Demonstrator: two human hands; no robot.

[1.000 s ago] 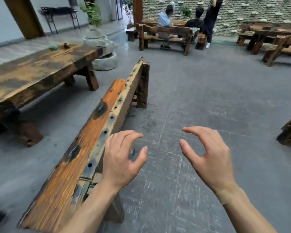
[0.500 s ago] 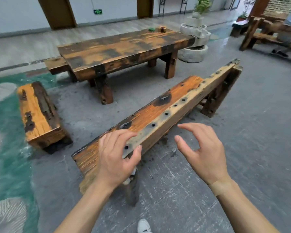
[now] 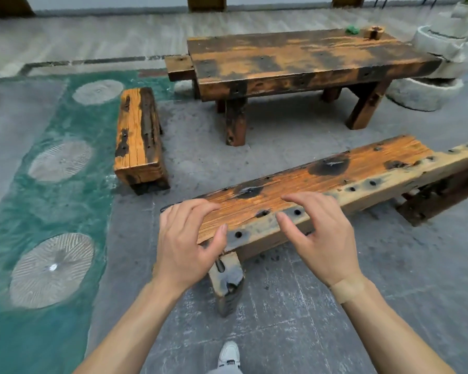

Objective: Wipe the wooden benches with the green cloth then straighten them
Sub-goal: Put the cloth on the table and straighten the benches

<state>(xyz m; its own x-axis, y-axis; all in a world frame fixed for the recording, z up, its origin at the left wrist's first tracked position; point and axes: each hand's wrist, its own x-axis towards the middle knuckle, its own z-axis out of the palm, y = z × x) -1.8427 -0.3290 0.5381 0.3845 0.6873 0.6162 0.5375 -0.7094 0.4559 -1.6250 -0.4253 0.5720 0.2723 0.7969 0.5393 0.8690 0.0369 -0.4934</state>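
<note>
Fingers (image 3: 197, 211) of both hands are curling open and empty over the long bench's (image 3: 322, 179) near end, and gripping both edges should be shifting it squarely.

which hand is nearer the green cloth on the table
Right. The green cloth lies at the table's far right end. The right hand hovers over the long bench below it; the left hand is further left.
</note>
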